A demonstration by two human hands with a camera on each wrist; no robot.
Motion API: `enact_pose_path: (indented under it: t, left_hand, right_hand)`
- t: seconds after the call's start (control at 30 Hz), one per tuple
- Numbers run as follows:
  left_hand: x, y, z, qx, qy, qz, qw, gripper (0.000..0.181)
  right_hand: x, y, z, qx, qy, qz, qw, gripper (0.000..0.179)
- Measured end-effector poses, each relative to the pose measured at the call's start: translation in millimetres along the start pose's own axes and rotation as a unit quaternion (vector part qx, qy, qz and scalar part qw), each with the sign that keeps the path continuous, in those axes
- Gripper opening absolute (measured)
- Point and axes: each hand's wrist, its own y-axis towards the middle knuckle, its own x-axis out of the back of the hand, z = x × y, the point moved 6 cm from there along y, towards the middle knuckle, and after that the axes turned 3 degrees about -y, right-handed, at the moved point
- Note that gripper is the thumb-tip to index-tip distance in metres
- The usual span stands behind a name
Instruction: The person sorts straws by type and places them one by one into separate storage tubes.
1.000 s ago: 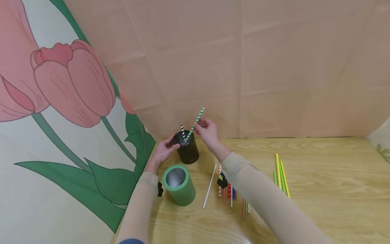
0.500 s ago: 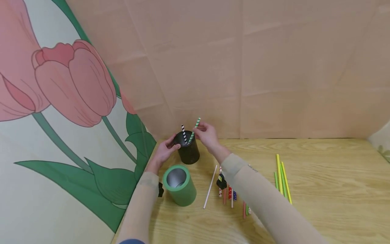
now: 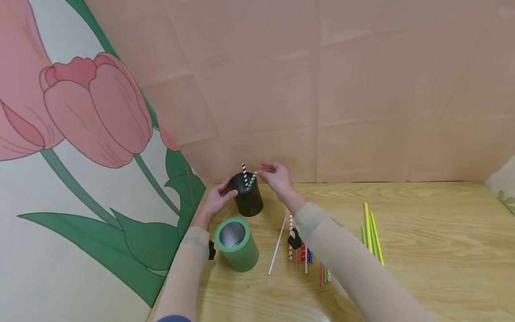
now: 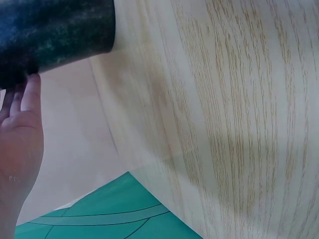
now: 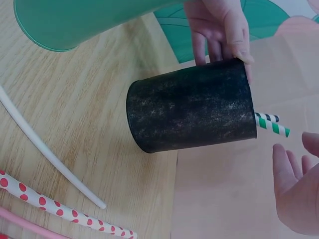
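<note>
A black cup [image 3: 249, 203] stands near the back of the table, and my left hand [image 3: 215, 202] grips it at the rim, thumb on the near side. Inside the cup lean a black-and-white striped straw [image 3: 244, 173] and a green-and-white striped straw [image 3: 252, 180]. Just right of the rim is my right hand [image 3: 277, 180], its fingers apart from the green striped straw. The right wrist view shows a small gap between that straw's end [image 5: 281, 130] and the right fingertips. The straws' lower ends are hidden in the cup.
A green cylindrical container [image 3: 241, 257] stands in front of the cup. A white straw [image 3: 277, 246] lies right of it, beside several patterned straws [image 3: 303, 255] partly under my right forearm. Yellow and green straws [image 3: 368, 226] lie farther right. A peach covering [image 3: 362, 89] backs the table.
The green striped straw has gone down into the cup, so only its top shows. My right fingers have let go of it and sit slightly apart. The left hand stays put.
</note>
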Motion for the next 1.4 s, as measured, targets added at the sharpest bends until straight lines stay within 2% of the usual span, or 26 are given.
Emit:
enact_pose_path:
  t: [0.17, 0.2, 0.27, 0.4, 0.43, 0.57, 0.73, 0.83, 0.93, 1.07, 1.17, 1.3, 1.4]
  left_hand:
    - [0.3, -0.2, 0.7, 0.001, -0.008, 0.007, 0.9999, 0.068]
    - [0.2, -2.3, -4.2, 0.004, -0.007, 0.009, 0.9999, 0.068]
    - [0.4, -2.3, -3.8, 0.006, -0.005, 0.008, 0.9999, 0.069]
    - [0.6, -2.6, -3.4, 0.01, 0.01, 0.002, 0.9999, 0.069]
    - [0.3, -0.5, 1.2, 0.009, 0.009, 0.001, 0.9999, 0.069]
    - [0.1, 0.1, 0.3, 0.01, 0.002, 0.001, 0.9999, 0.069]
    - [3.0, -1.2, 0.7, 0.012, -0.002, -0.003, 0.9999, 0.068]
    - [4.6, -1.6, 2.8, 0.013, -0.002, -0.002, 0.9999, 0.068]
    - [5.1, -1.6, 3.5, 0.012, -0.002, 0.003, 0.9999, 0.069]
    - [4.8, -1.4, 2.5, 0.01, -0.008, 0.009, 0.9999, 0.069]
    - [4.7, -1.3, 1.5, 0.011, -0.006, 0.012, 0.9998, 0.07]
    - [5.7, -1.6, 1.0, 0.013, 0.006, 0.014, 0.9998, 0.069]
    - [5.4, -1.7, 1.0, 0.021, 0.002, 0.019, 0.9996, 0.07]
  right_hand:
    - [4, -1.7, -5, -0.009, 0.018, -0.004, 0.9998, 0.041]
    - [5, -2.5, -6, -0.012, 0.025, -0.005, 0.9996, 0.041]
    - [11, -4.6, -9, -0.017, 0.041, -0.002, 0.999, 0.041]
    - [31, -9.8, -14, -0.026, 0.052, 0.005, 0.9983, 0.043]
    - [39, -11.6, -15, -0.029, 0.054, 0.006, 0.9981, 0.044]
    - [76, -19.1, -20, -0.027, 0.054, 0.0, 0.9982, 0.047]
    - [132, -32.2, -22, -0.004, 0.05, 0.015, 0.9986, 0.05]
    - [170, -43.6, -22, 0.008, 0.038, 0.023, 0.999, 0.041]
    - [209, -54.3, -25, 0.015, 0.053, 0.021, 0.9983, 0.026]
    - [256, -69.6, -30, 0.014, 0.076, 0.013, 0.9969, 0.027]
    - [282, -83.1, -34, 0.009, 0.035, 0.009, 0.9993, 0.027]
    - [302, -98.9, -43, -0.012, -0.053, 0.004, 0.9985, 0.028]
    - [310, -108.0, -52, -0.031, -0.113, 0.003, 0.9931, 0.044]
